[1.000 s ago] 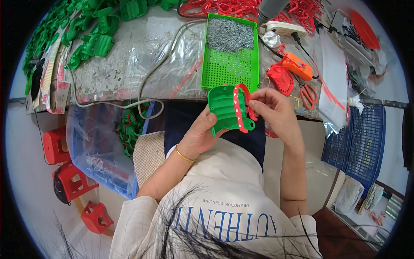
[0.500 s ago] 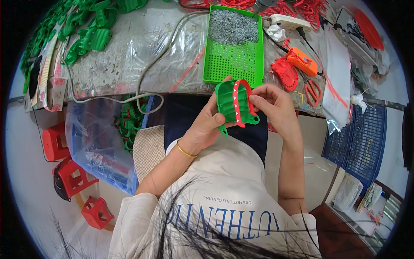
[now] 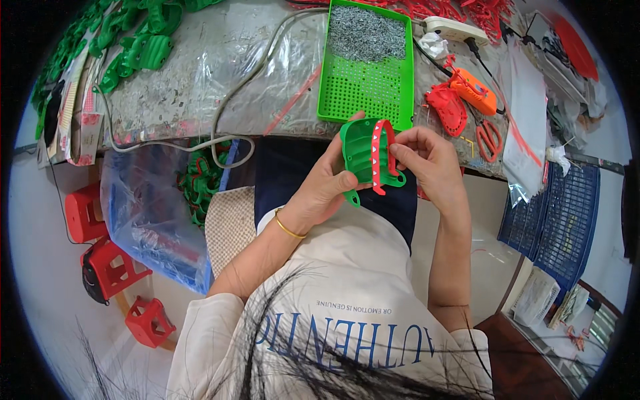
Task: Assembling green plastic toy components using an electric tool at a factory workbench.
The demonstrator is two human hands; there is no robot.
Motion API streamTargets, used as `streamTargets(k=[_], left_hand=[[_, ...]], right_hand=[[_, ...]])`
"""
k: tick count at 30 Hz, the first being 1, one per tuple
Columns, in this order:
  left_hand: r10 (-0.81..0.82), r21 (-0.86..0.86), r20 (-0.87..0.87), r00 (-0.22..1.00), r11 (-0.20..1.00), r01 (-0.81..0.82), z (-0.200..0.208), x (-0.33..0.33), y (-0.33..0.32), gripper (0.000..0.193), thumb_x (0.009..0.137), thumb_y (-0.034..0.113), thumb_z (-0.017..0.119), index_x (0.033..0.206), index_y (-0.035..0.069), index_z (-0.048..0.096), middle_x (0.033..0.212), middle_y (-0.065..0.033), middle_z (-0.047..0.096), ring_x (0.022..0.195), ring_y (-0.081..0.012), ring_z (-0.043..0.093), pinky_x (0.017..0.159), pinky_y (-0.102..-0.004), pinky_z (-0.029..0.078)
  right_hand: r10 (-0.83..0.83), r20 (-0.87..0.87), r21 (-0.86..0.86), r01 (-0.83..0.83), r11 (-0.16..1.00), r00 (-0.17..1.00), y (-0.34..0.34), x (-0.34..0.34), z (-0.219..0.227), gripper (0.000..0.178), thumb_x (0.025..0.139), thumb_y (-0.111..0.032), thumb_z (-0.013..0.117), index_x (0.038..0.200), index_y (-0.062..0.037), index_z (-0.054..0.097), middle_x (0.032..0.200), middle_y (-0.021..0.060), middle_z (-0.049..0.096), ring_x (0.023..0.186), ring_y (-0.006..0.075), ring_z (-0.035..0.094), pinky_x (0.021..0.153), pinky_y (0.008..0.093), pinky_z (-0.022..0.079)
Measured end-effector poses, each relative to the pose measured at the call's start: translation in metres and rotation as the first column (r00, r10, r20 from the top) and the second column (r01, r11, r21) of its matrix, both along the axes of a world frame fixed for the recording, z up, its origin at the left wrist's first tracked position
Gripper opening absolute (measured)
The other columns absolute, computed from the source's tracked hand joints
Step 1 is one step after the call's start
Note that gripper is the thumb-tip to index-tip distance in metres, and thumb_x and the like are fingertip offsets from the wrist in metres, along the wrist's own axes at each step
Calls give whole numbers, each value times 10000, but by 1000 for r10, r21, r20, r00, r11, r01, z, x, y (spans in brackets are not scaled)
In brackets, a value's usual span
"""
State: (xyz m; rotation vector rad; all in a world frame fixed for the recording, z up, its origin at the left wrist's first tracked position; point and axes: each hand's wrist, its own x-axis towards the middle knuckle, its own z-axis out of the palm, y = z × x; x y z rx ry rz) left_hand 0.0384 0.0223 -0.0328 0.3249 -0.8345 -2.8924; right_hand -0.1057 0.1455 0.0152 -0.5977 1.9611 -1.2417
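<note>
Just off the table's front edge, my left hand (image 3: 324, 187) grips a curved, ribbed green plastic shell (image 3: 358, 155), thumb on its near side and fingers behind it. A curved red plastic strip with white triangular teeth (image 3: 375, 157) stands along the shell's right side. My right hand (image 3: 430, 160) pinches that strip between thumb and fingertips at its right arm. The strip's near end sticks out past the shell. Small looped tabs show at the shell's near end. Whether the strip is fastened to the shell, I cannot tell.
A green perforated tray (image 3: 363, 90) with small metal screws lies ahead on the table. Right of it are an orange tool (image 3: 473, 92), a red plastic part (image 3: 445, 110), scissors (image 3: 490, 140) and a power strip (image 3: 455, 29). A plastic-lined blue crate (image 3: 160, 213) with green parts stands left.
The shell and the red strip have shifted slightly right and turned a little, both hands moving with them. The view has also moved slightly. My grips look the same.
</note>
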Motion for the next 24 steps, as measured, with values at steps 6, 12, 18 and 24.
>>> streamTargets(k=[6, 12, 18, 24], left_hand=[[23, 32, -7, 1000, 999, -23, 3, 1, 1, 1041, 642, 267, 848, 1461, 166, 213, 1338, -39, 429, 1166, -170, 481, 943, -339, 462], [56, -30, 2, 998, 998, -56, 1, -1, 3, 956, 690, 90, 793, 1455, 154, 224, 1337, -52, 420, 1155, -163, 481, 924, -328, 478], [58, -74, 21, 998, 996, -56, 4, -5, 3, 835, 771, 112, 710, 1451, 139, 227, 1337, -58, 421, 1143, -195, 500, 933, -403, 471], [-119, 407, -36, 992, 905, 123, -9, 14, -3, 861, 761, 378, 671, 1464, 236, 196, 1358, -111, 434, 1186, -308, 493, 964, -501, 429]], right_hand=[[-11, -142, 109, 26, 994, 990, -6, 10, 5, 95, 854, -46, 623, 913, 23, 596, 767, 15, 607, 657, 49, 564, 585, 188, 454], [-34, -112, 73, 43, 996, 993, -5, 8, -2, 80, 851, -33, 619, 900, 20, 584, 757, 13, 602, 647, 49, 563, 575, 187, 450], [-20, -107, 87, 30, 996, 994, -4, 5, -3, 77, 848, -27, 620, 902, 5, 575, 770, 13, 600, 665, 41, 555, 590, 179, 441], [83, 105, -86, -74, 994, 991, -3, 8, 3, 219, 791, -38, 691, 939, -44, 530, 761, -35, 522, 664, 16, 489, 596, 160, 411]])
